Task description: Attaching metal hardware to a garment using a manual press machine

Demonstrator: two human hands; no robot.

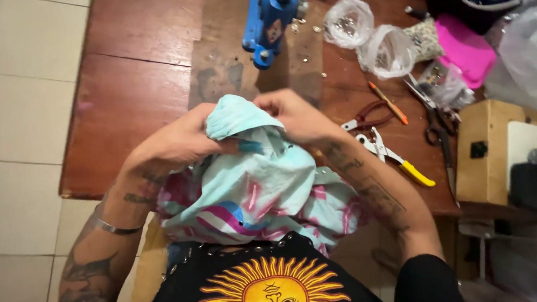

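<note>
Both hands, left hand and right hand, fingers pinched on pale blue cloth above desk; step: bunching fabric; next needs steady grip.

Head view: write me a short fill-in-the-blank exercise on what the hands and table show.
1. Both hands, left hand and right hand, pinch a bunched light ____ cloth with pink stripes.
2. The press tool standing on the wooden table is ____.
3. The pliers beside the right forearm have ____ handles.

Missing words: blue; blue; yellow
</note>
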